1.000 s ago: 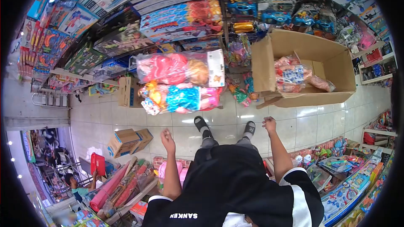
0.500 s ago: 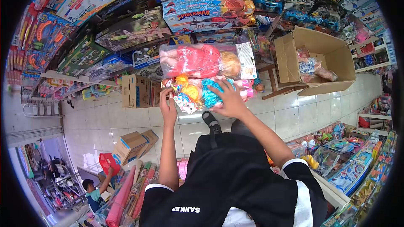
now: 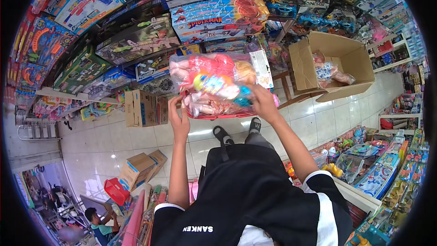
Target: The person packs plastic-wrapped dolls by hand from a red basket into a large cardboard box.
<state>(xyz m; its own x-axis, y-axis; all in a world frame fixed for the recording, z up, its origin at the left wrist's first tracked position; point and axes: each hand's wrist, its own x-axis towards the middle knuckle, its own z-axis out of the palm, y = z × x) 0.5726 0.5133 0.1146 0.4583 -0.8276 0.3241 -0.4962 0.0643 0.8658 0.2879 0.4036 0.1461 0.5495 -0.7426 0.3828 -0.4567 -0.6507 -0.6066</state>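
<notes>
head view: right hand (image 3: 266,105) clamps blurred doll (image 3: 223,89); loose pinching could drop it; grip of left hand (image 3: 178,117) unclear.

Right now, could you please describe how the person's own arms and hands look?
The left hand and right hand wear no gloves, and both forearms are bare. The short black sleeves end in white edging; a broad white band shows by the right sleeve.

Wearer's two hands (image 3: 179,116), two sandals (image 3: 256,124), at least three bagged dolls (image 3: 211,67), one large open carton (image 3: 300,73)
</notes>
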